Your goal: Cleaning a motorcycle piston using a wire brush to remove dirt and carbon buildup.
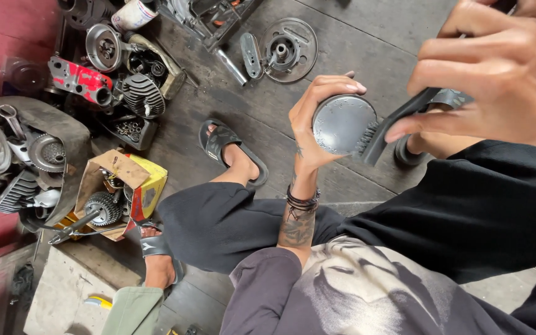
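While left hand [317, 124] cups round metal piston [342, 124] crown-up above knees, fingers wrapped round rim to steady it, right hand [497, 80] pinches dark brush [398, 127], bristles touching crown edge.

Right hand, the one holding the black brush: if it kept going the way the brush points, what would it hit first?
Probably nothing new: the right hand aims the brush left, bristles already against the round metal part gripped by the left hand.

Both hands [317, 121] raised — fingers curled
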